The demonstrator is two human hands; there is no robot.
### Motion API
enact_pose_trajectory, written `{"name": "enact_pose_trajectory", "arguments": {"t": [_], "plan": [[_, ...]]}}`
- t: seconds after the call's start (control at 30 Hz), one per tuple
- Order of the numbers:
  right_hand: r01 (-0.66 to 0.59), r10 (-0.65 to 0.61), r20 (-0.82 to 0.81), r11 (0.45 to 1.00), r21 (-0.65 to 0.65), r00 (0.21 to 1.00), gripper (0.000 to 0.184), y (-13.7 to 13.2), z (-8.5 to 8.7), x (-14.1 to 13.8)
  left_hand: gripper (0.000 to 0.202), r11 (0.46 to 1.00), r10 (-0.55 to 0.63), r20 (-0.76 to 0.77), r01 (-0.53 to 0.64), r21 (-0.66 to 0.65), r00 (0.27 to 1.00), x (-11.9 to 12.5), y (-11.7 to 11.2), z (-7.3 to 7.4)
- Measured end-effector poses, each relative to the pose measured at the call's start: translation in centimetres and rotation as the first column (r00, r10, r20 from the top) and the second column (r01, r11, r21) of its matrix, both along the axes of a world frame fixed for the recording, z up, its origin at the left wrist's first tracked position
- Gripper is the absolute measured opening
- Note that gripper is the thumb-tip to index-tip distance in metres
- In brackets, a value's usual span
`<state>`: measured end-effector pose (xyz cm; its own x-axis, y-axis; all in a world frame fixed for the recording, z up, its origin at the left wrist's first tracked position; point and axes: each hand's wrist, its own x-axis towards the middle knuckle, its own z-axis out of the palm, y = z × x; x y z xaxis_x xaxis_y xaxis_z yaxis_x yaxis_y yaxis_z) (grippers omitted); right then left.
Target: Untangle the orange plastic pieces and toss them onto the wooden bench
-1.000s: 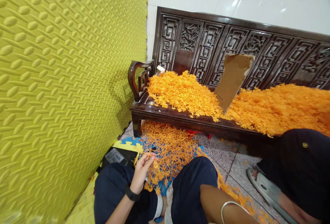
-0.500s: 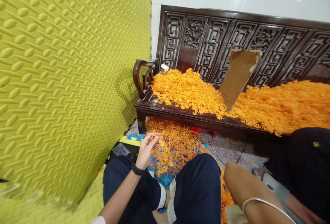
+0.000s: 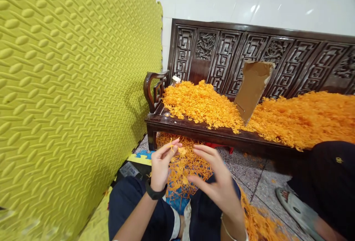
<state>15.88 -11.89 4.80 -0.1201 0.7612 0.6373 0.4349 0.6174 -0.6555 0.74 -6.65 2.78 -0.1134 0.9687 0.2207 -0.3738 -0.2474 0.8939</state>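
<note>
- L hand [image 3: 162,165]: raised over the lap, fingers pinched shut on a small orange plastic piece [image 3: 172,145] held at the fingertips; black wristband [image 3: 155,193] on the wrist.
- R hand [image 3: 215,181]: just beside the L, fingers spread & open, holding nothing, near the pinched piece but apart from it.
- Tangle of orange plastic frames [image 3: 183,167] lies on the floor behind both hands, w/ bits of a blue mat showing under it.
- Carved dark wood bench [image 3: 194,131] beyond; its surface heaped w/ orange pieces [image 3: 202,102].
- Torn cardboard sheet [image 3: 252,87] leans on the bench back, standing in the heap.
- Yellow foam mat [image 3: 69,85] upright at left.
- Another person's dark-clothed leg [image 3: 327,181] at right edge.
</note>
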Motion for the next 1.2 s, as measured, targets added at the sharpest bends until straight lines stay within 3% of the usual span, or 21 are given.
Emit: {"name": "enact_pose_trajectory", "arguments": {"t": [0.07,0.13,0.23,0.3,0.4,0.5,0.57,0.67,0.77,0.8,0.83,0.9,1.0,1.03,1.1,1.2], "plan": [[-0.009,0.007,0.042,1.0,0.03,0.999,0.045,1.1,-0.6,-1.2,0.025,1.0,0.019,-0.047,-0.018,0.026,0.999,0.3,-0.4,-0.4],[-0.006,0.006,0.01,0.999,0.034,1.0,0.026,2.0,-1.6,-2.2,0.021,0.999,0.028,-0.081,-0.025,0.033,0.996,0.4,-0.6,-0.8],[-0.044,0.037,-0.084,0.996,-0.075,0.996,0.013,2.3,-3.7,-2.5,0.021,0.996,-0.037,-0.084,0.03,-0.084,0.996,0.2,-1.1,-1.9],[-0.038,0.022,-0.113,0.989,-0.145,0.993,0.013,2.0,-5.6,-2.0,0.026,0.969,-0.15,-0.066,0.133,-0.208,0.987,0.1,-1.7,-3.5],[0.071,-0.106,-0.14,0.97,-0.231,0.984,0.019,1.0,-9.0,-0.9,0.036,0.879,-0.325,-0.002,0.302,-0.37,0.946,0.5,-3.5,-7.1],[0.113,-0.2,-0.221,0.929,-0.353,0.955,0.021,0.1,-11.9,-0.3,0.045,0.805,-0.332,0.111,0.343,-0.485,0.937,1.3,-5.7,-10.5],[0.076,-0.209,-0.301,0.914,-0.4,0.931,0.022,0.0,-12.4,-0.6,0.052,0.788,-0.272,0.174,0.323,-0.525,0.946,1.9,-6.8,-11.2],[-0.061,-0.109,-0.4,0.919,-0.388,0.91,0.021,1.2,-10.3,-1.8,0.053,0.833,-0.138,0.198,0.222,-0.507,0.97,2.2,-7.1,-9.3],[-0.14,0.021,-0.436,0.96,-0.242,0.9,0.02,4.9,-5.3,-2.2,0.046,0.907,0.005,0.202,0.08,-0.413,0.979,1.4,-6.9,-6.2],[-0.072,-0.002,-0.446,0.986,-0.148,0.895,0.021,6.8,-3.1,-1.8,0.045,0.921,0.074,0.2,0.01,-0.389,0.977,1.0,-7.0,-5.6],[0.033,-0.052,-0.457,0.998,-0.048,0.888,0.023,8.9,-0.7,-1.0,0.044,0.926,0.147,0.19,-0.067,-0.371,0.971,0.5,-7.1,-5.3],[0.293,-0.242,-0.428,0.955,0.057,0.871,0.033,13.7,4.1,1.4,0.044,0.913,0.25,0.148,-0.182,-0.365,0.957,-0.4,-7.8,-5.9],[0.315,-0.282,-0.351,0.948,0.039,0.893,0.053,20.4,9.4,5.3,0.045,0.89,0.229,0.108,-0.163,-0.426,0.967,-1.4,-8.6,-8.1],[0.309,-0.291,-0.307,0.951,0.01,0.906,0.053,22.1,10.1,6.3,0.047,0.885,0.201,0.105,-0.135,-0.446,0.974,-1.6,-8.7,-8.7],[0.297,-0.305,-0.223,0.952,-0.068,0.926,0.047,24.3,9.4,7.3,0.047,0.884,0.143,0.105,-0.079,-0.461,0.984,-1.8,-8.7,-9.3],[0.256,-0.283,-0.132,0.947,-0.192,0.95,0.034,23.7,4.5,6.8,0.044,0.901,0.064,0.116,-0.008,-0.434,0.991,-1.7,-7.9,-8.8]]}}
